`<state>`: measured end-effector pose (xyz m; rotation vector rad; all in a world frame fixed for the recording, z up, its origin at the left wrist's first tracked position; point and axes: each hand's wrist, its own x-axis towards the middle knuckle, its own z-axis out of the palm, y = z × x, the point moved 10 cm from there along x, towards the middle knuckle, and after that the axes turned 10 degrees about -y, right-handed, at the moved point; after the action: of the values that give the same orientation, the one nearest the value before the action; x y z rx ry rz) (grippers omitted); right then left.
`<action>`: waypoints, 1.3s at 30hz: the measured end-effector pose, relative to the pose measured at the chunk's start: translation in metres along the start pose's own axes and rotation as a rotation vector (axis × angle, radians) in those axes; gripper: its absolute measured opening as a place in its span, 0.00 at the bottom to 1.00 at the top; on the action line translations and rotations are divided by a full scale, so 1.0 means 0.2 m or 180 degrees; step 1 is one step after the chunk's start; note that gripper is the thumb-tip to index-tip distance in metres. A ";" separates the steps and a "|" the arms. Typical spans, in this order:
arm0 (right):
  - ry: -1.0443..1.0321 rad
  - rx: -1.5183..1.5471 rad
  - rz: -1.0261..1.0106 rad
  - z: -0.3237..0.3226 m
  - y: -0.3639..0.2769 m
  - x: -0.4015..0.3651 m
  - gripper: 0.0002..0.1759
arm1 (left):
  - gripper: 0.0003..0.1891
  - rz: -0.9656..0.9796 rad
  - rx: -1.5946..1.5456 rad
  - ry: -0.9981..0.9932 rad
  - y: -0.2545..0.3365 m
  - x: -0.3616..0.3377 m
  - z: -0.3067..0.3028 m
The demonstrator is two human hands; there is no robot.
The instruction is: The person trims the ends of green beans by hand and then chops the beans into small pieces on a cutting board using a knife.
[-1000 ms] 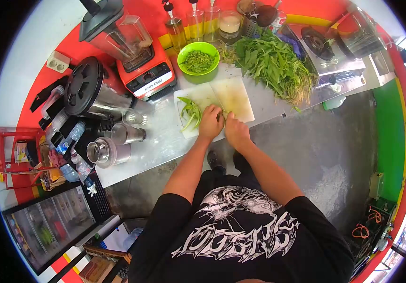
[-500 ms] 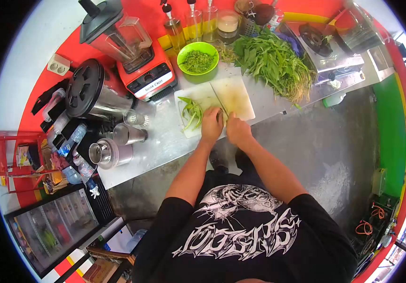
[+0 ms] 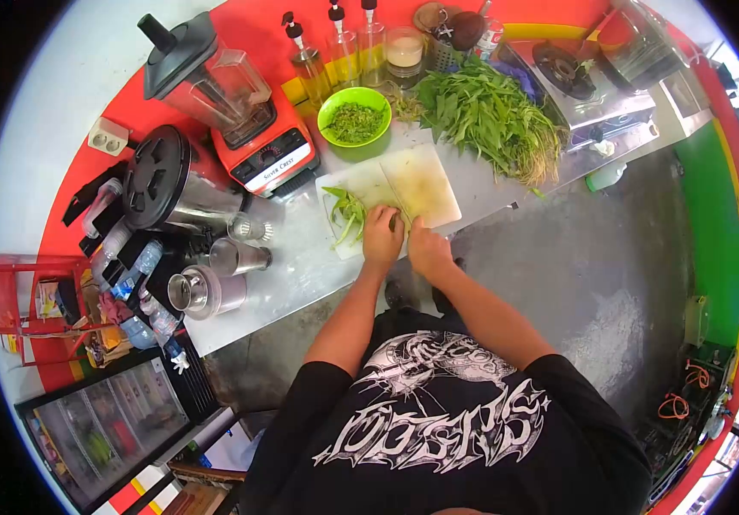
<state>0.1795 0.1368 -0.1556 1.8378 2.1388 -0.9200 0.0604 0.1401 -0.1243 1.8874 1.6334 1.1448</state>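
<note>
On the pale cutting board (image 3: 428, 182) lie green leafy stems (image 3: 348, 209), to the left of my left hand (image 3: 383, 233). The fingers of that hand are curled down on the board and closed over the cut end of the greens, mostly hiding what they press. My right hand (image 3: 429, 246) is wrapped round the handle of a knife (image 3: 398, 199); its thin blade points away from me across the board, close beside my left fingertips. Behind the board stands a lime green bowl (image 3: 355, 146) holding chopped greens (image 3: 354, 123).
A heap of leafy greens with roots (image 3: 494, 116) lies right of the bowl. Left stand a red blender (image 3: 268, 154), a big steel pot with black lid (image 3: 202, 202) and metal cups (image 3: 236, 257). Pump bottles (image 3: 308, 64) line the wall; a steel stove (image 3: 588, 99) is at right.
The camera view has shifted slightly, so the counter sits a little lower. Both hands stay together at the board's front edge, with the knife still in my right hand.
</note>
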 end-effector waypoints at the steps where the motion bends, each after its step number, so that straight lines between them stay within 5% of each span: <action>1: -0.0015 0.0030 0.0075 0.02 0.00 0.00 0.14 | 0.05 0.0001 0.0041 -0.0012 0.00 0.00 0.00; 26: -0.0160 0.0132 0.0118 0.06 0.02 0.02 0.18 | 0.02 0.0034 -0.0165 -0.0145 -0.04 0.01 0.01; 28: 0.0112 -0.0066 -0.0160 -0.02 -0.04 0.06 0.11 | 0.02 0.0164 -0.0197 -0.0152 -0.03 0.02 0.01; 32: -0.0119 -0.0231 -0.0350 -0.05 -0.04 0.07 0.13 | 0.07 -0.0409 -0.0556 -0.0151 -0.14 -0.02 0.05; 39: -0.0140 0.0236 0.0054 0.03 -0.02 0.05 0.14 | 0.09 -0.0328 -0.0632 -0.0234 -0.10 0.01 0.03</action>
<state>0.1729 0.1428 -0.1643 1.8485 2.0868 -1.0394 0.0527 0.1475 -0.1429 1.6816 1.4997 1.1361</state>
